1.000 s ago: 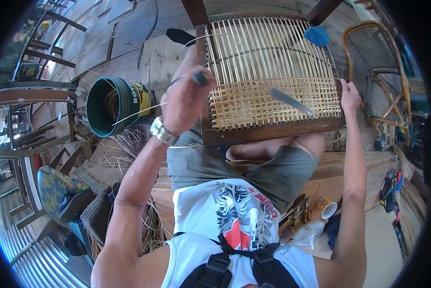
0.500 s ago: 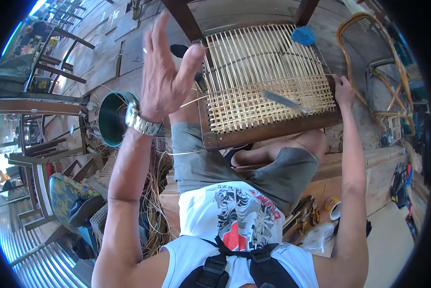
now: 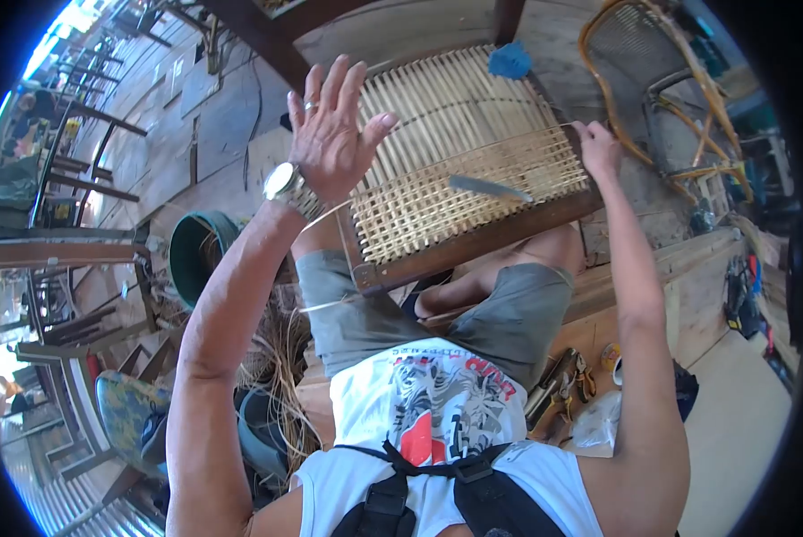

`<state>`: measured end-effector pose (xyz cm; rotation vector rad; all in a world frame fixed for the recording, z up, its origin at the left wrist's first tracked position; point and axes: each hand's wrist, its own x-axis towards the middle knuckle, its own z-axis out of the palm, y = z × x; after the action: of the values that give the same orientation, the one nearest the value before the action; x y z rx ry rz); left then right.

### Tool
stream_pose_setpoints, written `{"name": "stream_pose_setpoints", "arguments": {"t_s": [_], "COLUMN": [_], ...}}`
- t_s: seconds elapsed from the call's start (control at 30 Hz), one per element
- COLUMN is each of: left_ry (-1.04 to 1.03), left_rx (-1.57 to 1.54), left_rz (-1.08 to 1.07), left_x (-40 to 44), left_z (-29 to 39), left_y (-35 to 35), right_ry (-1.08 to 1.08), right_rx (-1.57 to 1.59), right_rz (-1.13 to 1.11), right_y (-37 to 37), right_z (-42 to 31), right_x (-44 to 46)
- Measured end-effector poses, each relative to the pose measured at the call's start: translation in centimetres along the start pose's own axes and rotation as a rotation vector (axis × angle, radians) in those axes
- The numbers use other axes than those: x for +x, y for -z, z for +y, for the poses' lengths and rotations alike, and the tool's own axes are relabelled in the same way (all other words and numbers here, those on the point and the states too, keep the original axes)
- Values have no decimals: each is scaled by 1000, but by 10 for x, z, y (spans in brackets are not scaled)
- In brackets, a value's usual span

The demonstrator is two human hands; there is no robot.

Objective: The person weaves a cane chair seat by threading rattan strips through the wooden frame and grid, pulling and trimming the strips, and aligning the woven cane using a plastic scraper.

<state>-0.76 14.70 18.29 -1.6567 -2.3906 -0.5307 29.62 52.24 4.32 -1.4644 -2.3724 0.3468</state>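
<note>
A wooden chair seat frame (image 3: 473, 242) rests across the lap, strung with rattan cane (image 3: 446, 116). Its near part is woven into a tight grid; the far part has strands running mostly one way. My left hand (image 3: 334, 134) is open above the frame's left side, fingers stretched out and thumb apart. At the right rail, my right hand (image 3: 600, 150) has its fingers closed by the end of a thin cane strand (image 3: 500, 143) that crosses the seat; the fingertips are partly hidden. A flat grey strip (image 3: 489, 187) lies on the woven part.
A blue cloth or sponge (image 3: 509, 61) sits at the seat's far right corner. On the left stands a green bucket (image 3: 186, 259) near loose cane strands (image 3: 285, 358). Pliers (image 3: 584, 380) lie by the right thigh. A rattan chair (image 3: 611, 116) stands at the right.
My left hand has shifted rightward and down, closer to the seat, still open. The view has turned slightly, so the seat appears further left. My right hand stays at the right rail.
</note>
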Motion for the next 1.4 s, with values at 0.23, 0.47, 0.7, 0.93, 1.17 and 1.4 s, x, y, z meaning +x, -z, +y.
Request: {"name": "stream_pose_setpoints", "arguments": {"t_s": [0.23,0.47,0.7,0.93,1.17,1.4], "left_ry": [-168,229,39,304,516,523], "left_rx": [-302,-744,-1078,-554,-98,-1013], "left_rz": [362,63,-225,-208,-305,-480], "left_x": [-54,-145,-106,-193,-274,-182], "left_z": [23,70,183,85,4,102], "left_y": [29,41,70,101,58,63], "right_ry": [267,152,970,338,422,651], "right_rx": [190,74,328,547,215,841], "right_rz": [-338,-554,-664,-987,-844,-1035], "right_y": [66,224,220,179,145,93], "right_z": [41,108,-175,-112,-65,-216], "right_x": [3,-7,-198,-159,-138,-261]}}
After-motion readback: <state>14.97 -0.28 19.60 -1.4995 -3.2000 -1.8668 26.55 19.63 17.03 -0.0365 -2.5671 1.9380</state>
